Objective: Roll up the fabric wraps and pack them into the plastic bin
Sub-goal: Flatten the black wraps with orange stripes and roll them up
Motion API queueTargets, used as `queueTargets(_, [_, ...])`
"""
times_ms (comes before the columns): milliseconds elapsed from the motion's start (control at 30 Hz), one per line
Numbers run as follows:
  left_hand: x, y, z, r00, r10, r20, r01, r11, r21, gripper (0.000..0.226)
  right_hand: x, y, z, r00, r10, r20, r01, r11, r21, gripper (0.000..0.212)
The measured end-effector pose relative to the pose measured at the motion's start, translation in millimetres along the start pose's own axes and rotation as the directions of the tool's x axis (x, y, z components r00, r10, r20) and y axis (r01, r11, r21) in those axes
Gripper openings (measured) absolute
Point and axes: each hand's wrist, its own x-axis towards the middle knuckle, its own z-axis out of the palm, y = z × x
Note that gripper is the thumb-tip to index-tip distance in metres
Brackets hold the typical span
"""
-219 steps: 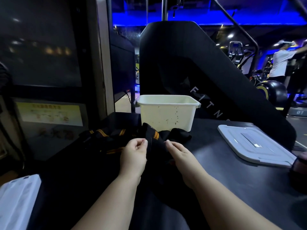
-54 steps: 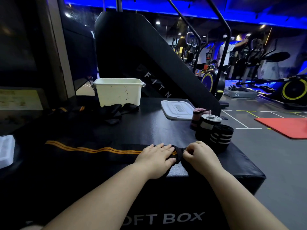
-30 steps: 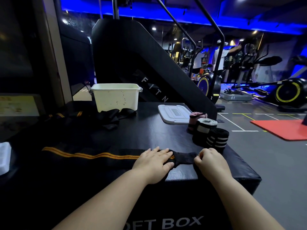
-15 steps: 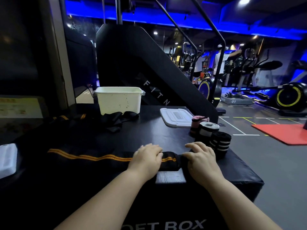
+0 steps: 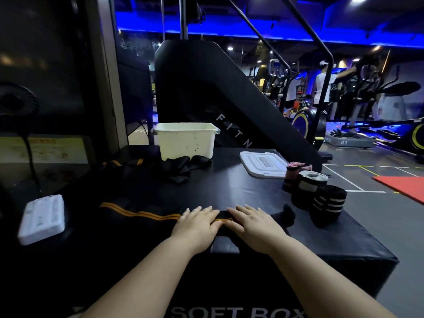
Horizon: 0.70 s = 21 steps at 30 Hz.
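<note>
1. Head view: the left hand (image 5: 197,226) and right hand (image 5: 254,226) lie side by side on a black orange-striped wrap (image 5: 142,215), well in front of the plastic bin (image 5: 187,141).
2. All fingers (image 5: 206,211) are stretched straight, pressing the wrap flat and gripping nothing.
3. The wrap lies spread along the padded tabletop (image 5: 229,187), running out to the front left of the bin.
4. More loose wraps (image 5: 174,167) are heaped against the bin's front wall.
5. A white lid (image 5: 261,164) lies just right of the bin; three rolled wraps (image 5: 328,207) stand to the bin's front right.
</note>
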Motion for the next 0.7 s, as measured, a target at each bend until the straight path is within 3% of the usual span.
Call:
queueTargets(100, [-5, -9, -3, 0.999, -0.035, -0.033, 0.036, 0.999, 0.036, 0.053, -4, 4, -3, 1.000, -0.018, 0.004, 0.018, 1.000, -0.017, 0.104])
queueTargets(133, [-6, -13, -4, 0.998, -0.055, -0.037, 0.057, 0.998, 0.037, 0.055, -4, 7, -2, 1.000, -0.025, -0.004, 0.025, 0.999, -0.025, 0.098])
queueTargets(200, [-10, -23, -4, 0.997, -0.080, -0.017, 0.080, 0.997, -0.009, 0.057, -3, 11, -2, 0.999, -0.032, -0.019, 0.031, 0.999, -0.031, 0.064])
queueTargets(267, [-14, -30, -5, 0.997, -0.076, 0.005, 0.076, 0.995, -0.068, 0.058, -3, 17, -4, 0.999, -0.035, -0.025, 0.034, 0.998, -0.046, 0.053])
queueTargets(533, [-20, -30, -4, 0.999, -0.036, 0.038, 0.037, 0.998, -0.044, 0.058, -4, 10, -25, 0.996, 0.061, -0.060, -0.056, 0.996, 0.070, 0.038])
queueTargets(700, [-18, -36, -5, 0.998, -0.042, 0.047, 0.044, 0.997, -0.059, 0.055, 16, -32, -18, 0.989, -0.053, -0.140, 0.076, 0.984, 0.164, 0.047])
